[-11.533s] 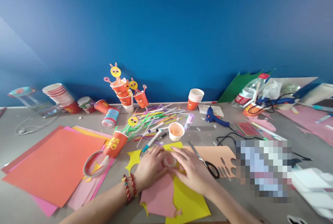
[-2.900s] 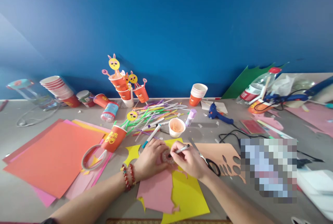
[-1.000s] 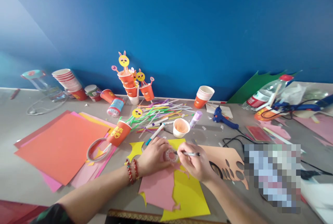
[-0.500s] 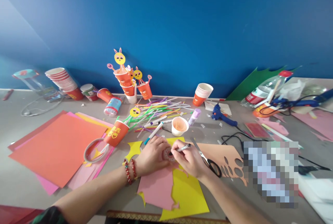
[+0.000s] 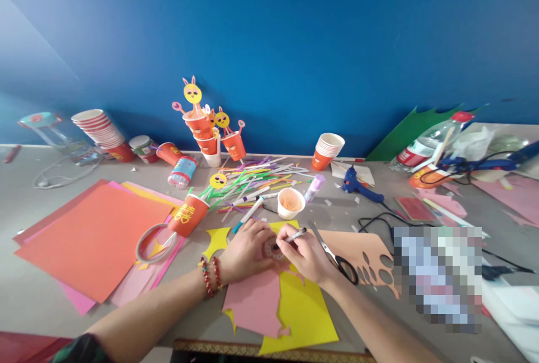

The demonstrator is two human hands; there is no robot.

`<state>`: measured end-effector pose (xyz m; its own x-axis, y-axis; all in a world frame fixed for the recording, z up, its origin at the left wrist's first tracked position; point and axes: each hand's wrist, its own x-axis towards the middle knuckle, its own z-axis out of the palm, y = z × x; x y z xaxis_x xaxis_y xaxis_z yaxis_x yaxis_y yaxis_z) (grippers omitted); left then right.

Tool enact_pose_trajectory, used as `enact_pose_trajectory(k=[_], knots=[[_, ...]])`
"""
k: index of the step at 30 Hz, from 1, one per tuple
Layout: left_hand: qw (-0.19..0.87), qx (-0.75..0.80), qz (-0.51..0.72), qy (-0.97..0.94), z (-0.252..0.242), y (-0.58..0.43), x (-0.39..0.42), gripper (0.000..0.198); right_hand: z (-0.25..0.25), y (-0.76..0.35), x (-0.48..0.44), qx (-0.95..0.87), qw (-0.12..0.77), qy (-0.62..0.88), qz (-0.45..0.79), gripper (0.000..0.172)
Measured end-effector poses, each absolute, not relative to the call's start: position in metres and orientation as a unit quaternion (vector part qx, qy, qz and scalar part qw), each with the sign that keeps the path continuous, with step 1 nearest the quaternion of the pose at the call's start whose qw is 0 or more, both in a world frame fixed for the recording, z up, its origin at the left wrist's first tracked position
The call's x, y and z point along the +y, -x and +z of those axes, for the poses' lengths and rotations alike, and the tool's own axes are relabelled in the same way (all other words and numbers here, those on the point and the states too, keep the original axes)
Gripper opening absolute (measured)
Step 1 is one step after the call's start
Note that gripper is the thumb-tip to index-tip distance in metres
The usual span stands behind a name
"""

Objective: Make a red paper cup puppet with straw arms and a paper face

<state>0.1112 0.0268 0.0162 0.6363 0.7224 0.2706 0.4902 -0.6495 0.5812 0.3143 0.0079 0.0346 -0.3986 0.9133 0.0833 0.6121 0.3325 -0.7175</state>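
Observation:
My left hand [image 5: 248,248] rests on the sheets, its thumb and fingers curved round a small round pinkish piece [image 5: 270,252] with a pale patterned ring and a dark centre. The fingers partly cover this piece. My right hand [image 5: 301,256] pinches a slim marker pen [image 5: 299,234], its tip end at the round piece. Beneath both hands lie a torn-edged pink sheet [image 5: 252,304] and a yellow sheet [image 5: 307,318]. Black-handled scissors [image 5: 334,256] lie just right of my right hand, on a peach sheet [image 5: 357,245] with oval holes cut in it.
A white cup [image 5: 290,204], a glue stick [image 5: 314,189] and scattered coloured sticks [image 5: 261,177] lie beyond my hands. Left are an orange cup [image 5: 188,216], a tape roll [image 5: 155,244] and coloured paper [image 5: 96,239]. A blue glue gun [image 5: 361,187] with a black cord lies right.
My right hand and the pen have shifted very slightly at the round piece, showing its dark centre more. My left hand stays in place.

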Motion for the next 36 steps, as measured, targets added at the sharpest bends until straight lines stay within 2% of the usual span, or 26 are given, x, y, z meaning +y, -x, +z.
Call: enact_pose_trajectory(k=[12, 19, 24, 36], knots=[[0.239, 0.341, 0.247, -0.875, 0.016, -0.111, 0.028, 0.046, 0.045, -0.316, 0.013, -0.772, 0.22, 0.489, 0.342, 0.019], [0.235, 0.342, 0.234, -0.879, 0.015, -0.111, 0.028, 0.051, 0.064, -0.31, 0.026, -0.8, 0.119, 0.494, 0.318, 0.015], [0.22, 0.339, 0.248, -0.88, 0.012, -0.11, 0.03, 0.044, 0.076, -0.3, 0.039, -0.819, 0.079, 0.48, 0.305, 0.011], [0.229, 0.358, 0.249, -0.87, 0.007, -0.11, 0.03, 0.051, 0.085, -0.294, 0.044, -0.872, -0.002, 0.442, 0.21, 0.014]])
